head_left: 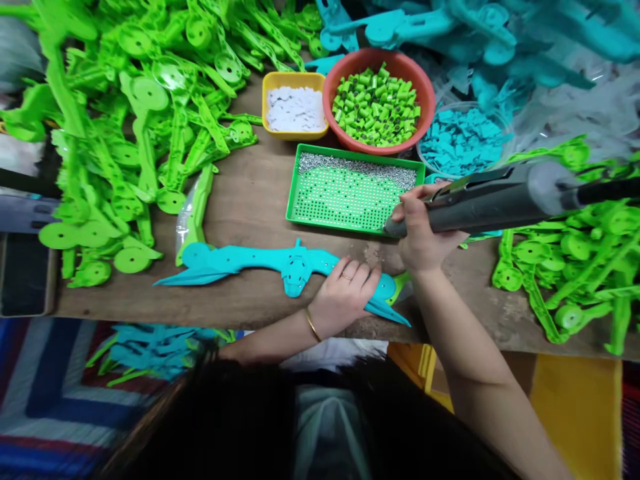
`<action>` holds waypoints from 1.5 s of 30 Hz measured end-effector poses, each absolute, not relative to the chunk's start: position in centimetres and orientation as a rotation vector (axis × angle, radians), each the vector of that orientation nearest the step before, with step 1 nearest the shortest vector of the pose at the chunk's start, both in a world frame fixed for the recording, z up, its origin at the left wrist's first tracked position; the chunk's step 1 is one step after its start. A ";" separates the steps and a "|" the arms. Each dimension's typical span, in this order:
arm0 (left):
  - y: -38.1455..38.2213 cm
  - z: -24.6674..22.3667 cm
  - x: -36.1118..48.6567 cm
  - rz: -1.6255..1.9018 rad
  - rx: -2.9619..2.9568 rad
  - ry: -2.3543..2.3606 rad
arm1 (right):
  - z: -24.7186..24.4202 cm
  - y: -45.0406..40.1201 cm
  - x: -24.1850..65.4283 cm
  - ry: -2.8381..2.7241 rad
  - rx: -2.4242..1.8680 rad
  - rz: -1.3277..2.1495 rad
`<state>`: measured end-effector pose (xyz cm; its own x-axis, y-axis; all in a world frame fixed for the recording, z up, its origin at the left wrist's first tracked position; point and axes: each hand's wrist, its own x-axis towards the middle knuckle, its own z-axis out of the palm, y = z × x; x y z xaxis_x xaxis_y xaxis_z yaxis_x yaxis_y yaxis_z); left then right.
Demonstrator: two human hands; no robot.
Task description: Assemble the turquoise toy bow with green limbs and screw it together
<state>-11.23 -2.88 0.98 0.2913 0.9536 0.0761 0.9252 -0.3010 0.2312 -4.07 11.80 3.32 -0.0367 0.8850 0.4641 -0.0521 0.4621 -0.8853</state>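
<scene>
A bright blue plastic toy bow lies flat along the near part of the wooden table, with small screw holes and a knob-like centre piece. My left hand is closed over its right arm and hides part of it. In my right hand is a grey electric screwdriver, its cord running off to the right. The screwdriver's tip end is over the near right corner of a green perforated tray, where loose screws pile along the far side.
Behind the tray stand a yellow tub of white pieces, a red bowl of short green cylinders and a clear tub of blue bits. Green parts heap at left and right; blue parts lie at the back.
</scene>
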 end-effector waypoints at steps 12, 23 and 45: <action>-2.7 0.4 -11.3 0.316 2.453 1.755 | 3.3 11.5 -4.6 -1.317 -0.800 0.886; -3.0 0.3 -11.0 0.382 2.479 1.748 | 7.5 10.3 -1.7 -1.252 -0.514 0.846; -3.6 0.7 -8.7 1.300 2.216 1.557 | 8.2 1.4 3.3 -1.313 -0.566 0.915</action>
